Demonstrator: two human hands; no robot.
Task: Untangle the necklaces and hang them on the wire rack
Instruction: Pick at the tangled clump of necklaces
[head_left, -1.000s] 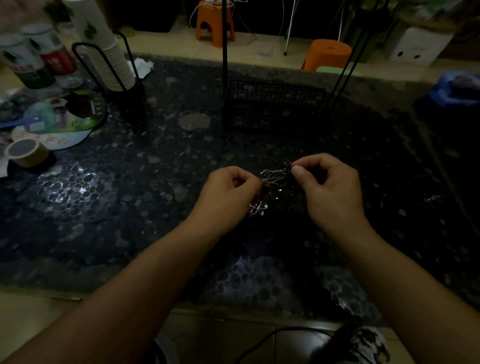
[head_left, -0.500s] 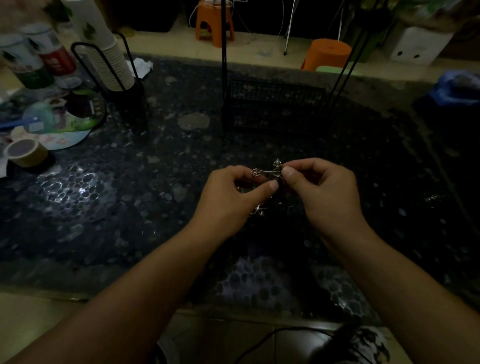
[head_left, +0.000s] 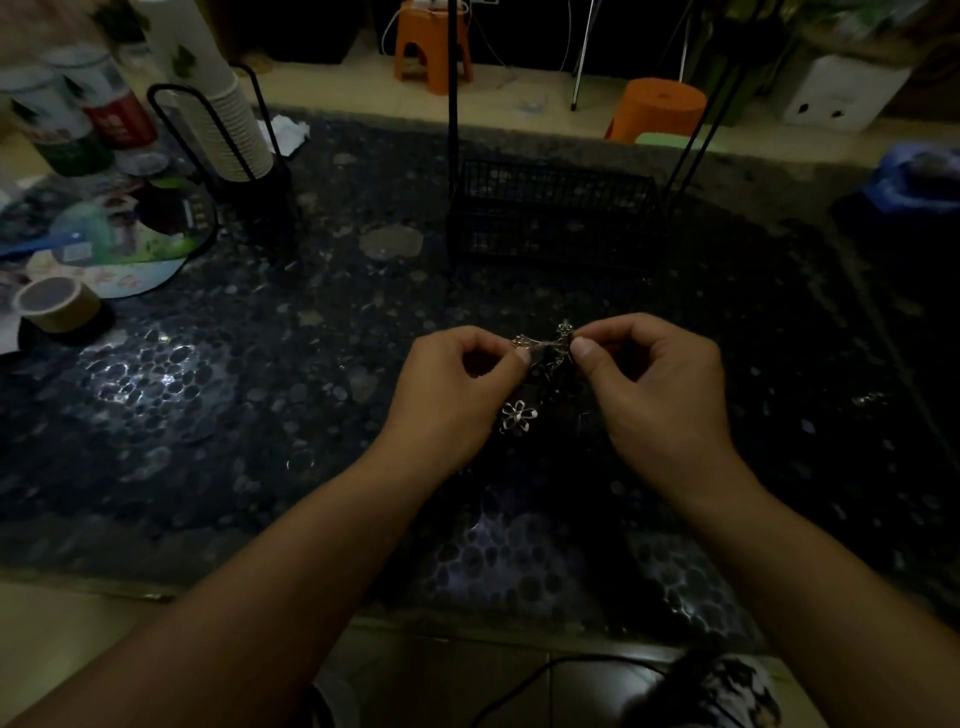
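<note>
The necklaces (head_left: 545, 358) hang as one small tangled clump just right of the frame's centre, held a little above the dark pebble-patterned desk (head_left: 260, 395). A silvery ornament shows at the top of the clump, and a flower-shaped pendant (head_left: 518, 414) dangles lower, beside the left palm. The chains themselves are too dark and fine to trace. They look light, limp and thin, so they will likely slip and knot again if pulled hard; the safest hold seems to be on the pendants or on a single strand close to the knot, teasing it loose rather than tugging.

The left hand (head_left: 447, 395) pinches the left end of the bright ornament between thumb and forefinger, its other fingers curled in. The right hand (head_left: 660, 389) pinches the right end the same way, thumb tip facing the camera, fingers narrow and closed on the metal. Both hands sit close together with the clump between them.

Above the hands, in the upper middle of the frame, stands the black wire rack (head_left: 550, 218), its thin uprights rising out of view, well apart from the hands. A roll of tape (head_left: 56, 304) lies at the left edge, and a stack of paper cups (head_left: 228, 124) stands in the upper left.
</note>
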